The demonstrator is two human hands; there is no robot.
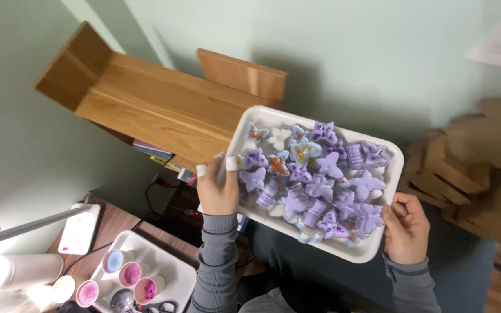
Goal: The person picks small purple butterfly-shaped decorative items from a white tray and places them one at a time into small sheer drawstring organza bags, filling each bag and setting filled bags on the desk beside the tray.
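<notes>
I hold a white rectangular tray [256, 116] up in the air with both hands. It is filled with several purple butterfly-shaped moulds [314, 179], some with orange and pale blue filling. My left hand [218, 188] grips the tray's left edge, with white tape on two fingertips. My right hand [406, 227] grips the tray's lower right corner. Both arms wear grey sleeves.
A wooden shelf unit [152, 101] stands against the pale green wall behind the tray. Below left, a second white tray [178, 272] on a brown desk holds small cups of pink and blue pigment and scissors. A white desk lamp [42, 223] sits left. Wooden crates [471, 168] stand right.
</notes>
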